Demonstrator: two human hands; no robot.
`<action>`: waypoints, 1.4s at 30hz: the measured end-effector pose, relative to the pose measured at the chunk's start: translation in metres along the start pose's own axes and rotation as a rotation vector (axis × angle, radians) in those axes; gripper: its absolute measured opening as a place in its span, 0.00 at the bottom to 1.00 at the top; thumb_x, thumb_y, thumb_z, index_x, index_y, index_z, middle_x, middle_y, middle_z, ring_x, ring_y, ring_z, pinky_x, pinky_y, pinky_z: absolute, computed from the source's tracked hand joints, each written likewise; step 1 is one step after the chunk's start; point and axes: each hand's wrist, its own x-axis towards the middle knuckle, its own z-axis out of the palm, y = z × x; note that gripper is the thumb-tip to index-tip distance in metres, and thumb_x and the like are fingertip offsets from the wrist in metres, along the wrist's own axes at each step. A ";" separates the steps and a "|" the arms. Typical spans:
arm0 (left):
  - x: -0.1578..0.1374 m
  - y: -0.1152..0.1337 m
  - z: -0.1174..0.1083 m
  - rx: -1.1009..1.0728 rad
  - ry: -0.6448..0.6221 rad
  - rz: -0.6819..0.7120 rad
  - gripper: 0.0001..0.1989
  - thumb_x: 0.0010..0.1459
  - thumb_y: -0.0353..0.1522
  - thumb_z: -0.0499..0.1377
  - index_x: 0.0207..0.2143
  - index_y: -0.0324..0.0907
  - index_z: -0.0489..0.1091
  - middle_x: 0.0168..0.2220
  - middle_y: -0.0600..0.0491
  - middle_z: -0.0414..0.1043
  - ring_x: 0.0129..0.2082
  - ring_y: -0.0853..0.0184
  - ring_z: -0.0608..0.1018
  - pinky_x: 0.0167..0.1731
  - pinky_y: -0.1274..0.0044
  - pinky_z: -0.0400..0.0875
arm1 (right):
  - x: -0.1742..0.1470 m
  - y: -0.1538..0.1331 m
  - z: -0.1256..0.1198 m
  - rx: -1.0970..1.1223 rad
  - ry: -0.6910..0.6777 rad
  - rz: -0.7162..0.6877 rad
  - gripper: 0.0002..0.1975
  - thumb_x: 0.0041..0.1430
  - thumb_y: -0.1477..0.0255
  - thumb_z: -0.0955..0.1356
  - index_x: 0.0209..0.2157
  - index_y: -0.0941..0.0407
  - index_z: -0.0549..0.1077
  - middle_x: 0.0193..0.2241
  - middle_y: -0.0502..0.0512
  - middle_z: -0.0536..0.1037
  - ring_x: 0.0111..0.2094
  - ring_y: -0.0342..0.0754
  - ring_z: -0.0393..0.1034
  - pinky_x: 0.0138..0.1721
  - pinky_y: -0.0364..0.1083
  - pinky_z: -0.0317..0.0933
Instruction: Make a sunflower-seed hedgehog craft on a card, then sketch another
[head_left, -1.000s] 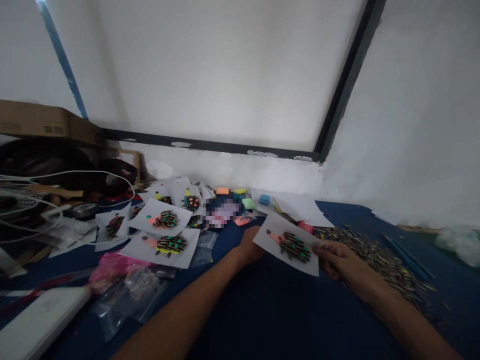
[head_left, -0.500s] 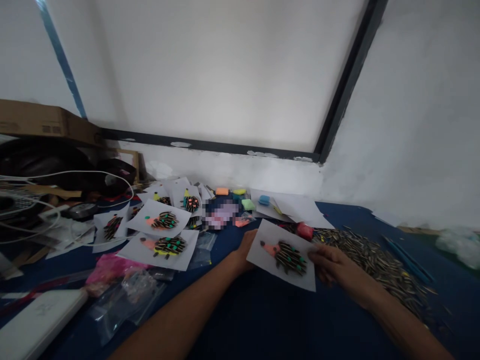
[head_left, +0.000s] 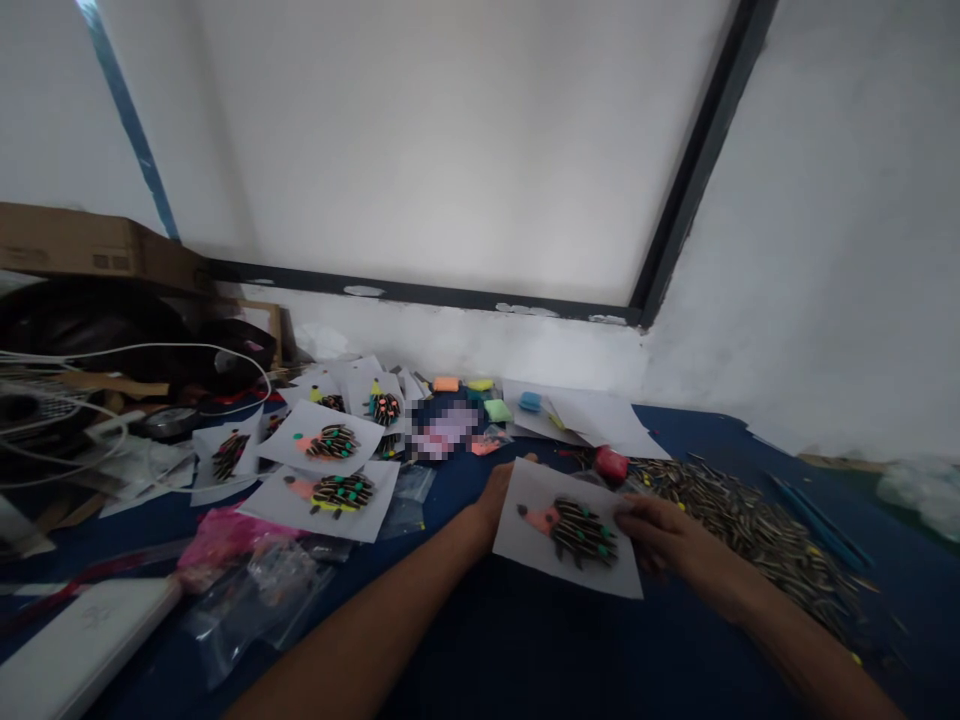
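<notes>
A white sheet of paper (head_left: 517,545) is held up over the blue table, bearing a hedgehog figure (head_left: 577,530) with a pink face, striped sunflower-seed spines and green dots. My right hand (head_left: 660,535) pinches its right edge, thumb on top. At the left edge is my left hand (head_left: 496,495), closed on the sheet, its fingers partly hidden behind it. Left of my forearm lie similar hedgehog sheets, the nearest sheet (head_left: 262,505) with green-dotted spines. A loose pile of sunflower seeds (head_left: 742,520) spreads beyond my right hand.
Soft clay pieces, including a red lump (head_left: 611,462) and a blue piece (head_left: 529,401), lie near the wall. Blue tweezers (head_left: 821,520) rest right of the seeds. Plastic bags (head_left: 255,610), a white box (head_left: 90,650) and white cables (head_left: 187,347) crowd the left.
The held sheet has tilted, its lower right corner shifting slightly right and down. Both hands keep hold of it. The view has shifted very slightly.
</notes>
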 end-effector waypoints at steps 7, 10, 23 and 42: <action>-0.004 0.009 -0.009 0.277 -0.046 0.109 0.15 0.49 0.42 0.61 0.31 0.39 0.68 0.37 0.49 0.69 0.41 0.59 0.67 0.29 0.75 0.58 | 0.001 0.004 -0.001 -0.019 -0.006 0.002 0.20 0.44 0.52 0.70 0.27 0.56 0.69 0.18 0.46 0.66 0.19 0.41 0.60 0.19 0.41 0.53; -0.004 0.009 -0.008 0.275 0.006 0.133 0.14 0.50 0.42 0.62 0.30 0.39 0.67 0.36 0.48 0.69 0.40 0.58 0.67 0.28 0.75 0.57 | 0.003 0.006 -0.001 -0.016 -0.017 -0.011 0.20 0.45 0.53 0.70 0.26 0.55 0.68 0.18 0.46 0.65 0.19 0.41 0.60 0.19 0.41 0.53; -0.009 0.019 -0.016 0.345 -0.032 0.154 0.18 0.44 0.45 0.65 0.29 0.41 0.66 0.36 0.48 0.69 0.40 0.57 0.67 0.29 0.75 0.59 | 0.004 0.009 -0.002 -0.004 -0.035 -0.027 0.21 0.46 0.51 0.70 0.26 0.56 0.69 0.17 0.46 0.65 0.18 0.40 0.59 0.18 0.41 0.52; -0.010 0.027 -0.029 0.244 -0.074 0.011 0.10 0.55 0.38 0.60 0.33 0.40 0.66 0.39 0.50 0.69 0.38 0.64 0.69 0.31 0.77 0.63 | 0.002 0.010 0.000 -0.027 -0.025 -0.008 0.20 0.46 0.51 0.69 0.28 0.55 0.70 0.18 0.47 0.67 0.20 0.42 0.62 0.20 0.42 0.56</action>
